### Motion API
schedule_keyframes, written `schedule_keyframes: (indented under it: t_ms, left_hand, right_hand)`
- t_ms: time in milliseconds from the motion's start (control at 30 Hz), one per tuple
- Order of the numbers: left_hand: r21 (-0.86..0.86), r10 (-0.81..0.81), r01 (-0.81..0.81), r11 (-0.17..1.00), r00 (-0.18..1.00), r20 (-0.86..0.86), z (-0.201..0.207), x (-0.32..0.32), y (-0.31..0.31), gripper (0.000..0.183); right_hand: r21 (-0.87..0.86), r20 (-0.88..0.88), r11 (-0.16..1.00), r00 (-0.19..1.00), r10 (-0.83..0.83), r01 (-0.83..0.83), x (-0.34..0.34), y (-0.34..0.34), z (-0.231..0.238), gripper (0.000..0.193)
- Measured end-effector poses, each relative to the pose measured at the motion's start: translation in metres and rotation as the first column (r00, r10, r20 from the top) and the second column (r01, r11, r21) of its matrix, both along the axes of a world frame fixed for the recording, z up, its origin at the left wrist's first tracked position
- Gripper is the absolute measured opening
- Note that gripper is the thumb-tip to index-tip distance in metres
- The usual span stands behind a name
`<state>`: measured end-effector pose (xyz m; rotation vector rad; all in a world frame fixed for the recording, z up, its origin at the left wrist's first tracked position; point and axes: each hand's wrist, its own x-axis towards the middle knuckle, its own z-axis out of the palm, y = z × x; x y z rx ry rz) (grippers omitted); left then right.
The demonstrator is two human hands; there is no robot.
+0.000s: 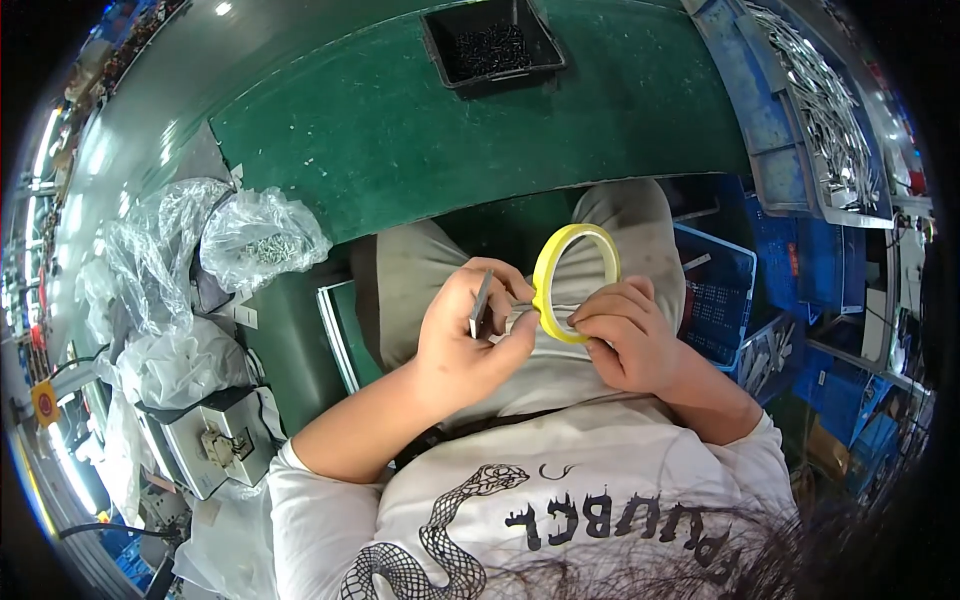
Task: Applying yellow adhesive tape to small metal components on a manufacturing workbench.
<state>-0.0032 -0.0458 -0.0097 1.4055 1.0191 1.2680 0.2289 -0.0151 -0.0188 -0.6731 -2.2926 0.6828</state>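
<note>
In front of my lap I hold up a roll of yellow tape, its open ring tilted on edge. My right hand is closed on the ring's lower right side, with the fingers curled over its rim. My left hand is closed around a flat grey metal strip that sticks up out of the fist. The thumb and fingertips of that hand meet at the tape's left side, where a bit of tape seems pinched. The strip's lower part is hidden by my fingers.
Beyond my knees lies a green table with a black bin of small dark parts. To the left stand a clear plastic bag of small metal parts and a grey device. Blue crates of metal pieces line the right.
</note>
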Motion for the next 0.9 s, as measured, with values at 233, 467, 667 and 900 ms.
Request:
schedule_keyframes:
  t_ms: [233,467,667,900]
  left_hand:
    - [0.003,-0.038,0.038,0.999,0.999,-0.037,-0.0023,-0.0019,-0.0015,0.037]
    - [-0.001,-0.031,0.031,1.000,0.998,-0.046,-0.0018,-0.0009,0.0005,0.033]
    - [0.163,-0.036,0.053,0.985,0.994,-0.103,-0.0002,0.0033,-0.0002,0.032]
    - [0.085,0.054,-0.050,0.995,0.997,-0.051,-0.0008,-0.0042,0.0014,0.032]
  right_hand:
    - [0.010,0.016,1.000,1.000,0.004,-0.004,0.0017,-0.0009,0.0005,0.035]
    - [0.019,0.045,1.000,0.999,0.016,-0.016,0.0035,-0.0016,-0.0010,0.033]
    - [0.033,0.014,0.999,1.000,-0.009,0.008,0.0025,0.0027,0.0002,0.033]
    - [0.031,-0.003,0.999,1.000,0.009,-0.009,0.0010,0.0045,0.0067,0.035]
